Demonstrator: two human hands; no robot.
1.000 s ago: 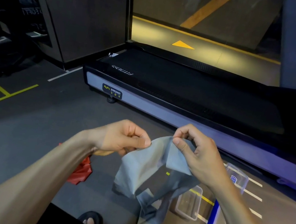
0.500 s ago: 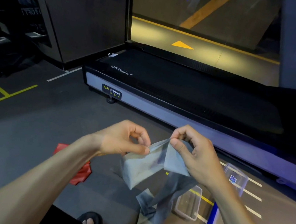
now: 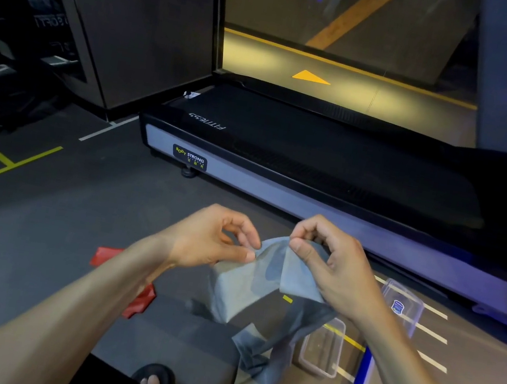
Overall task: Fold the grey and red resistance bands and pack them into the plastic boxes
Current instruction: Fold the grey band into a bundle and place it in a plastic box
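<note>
The grey resistance band (image 3: pixel 249 291) hangs in the air between my two hands, its lower end trailing down to the floor. My left hand (image 3: pixel 214 239) pinches its upper left corner between thumb and forefinger. My right hand (image 3: pixel 330 263) pinches the top edge next to it. The red resistance band (image 3: pixel 138 301) lies on the floor, partly hidden under my left forearm. A small clear plastic box (image 3: pixel 320 348) stands open on the floor at the right. A second clear plastic box (image 3: pixel 399 308) with a blue label lies beyond my right wrist.
A black treadmill (image 3: pixel 315 168) stands across the floor just beyond my hands. A blue-edged clear lid (image 3: pixel 364 375) lies by my right forearm. My sandalled foot (image 3: pixel 153 378) shows at the bottom edge. Yellow and white lines mark the floor.
My two hands have come closer together at the band's top edge. The grey band has bunched up between them.
</note>
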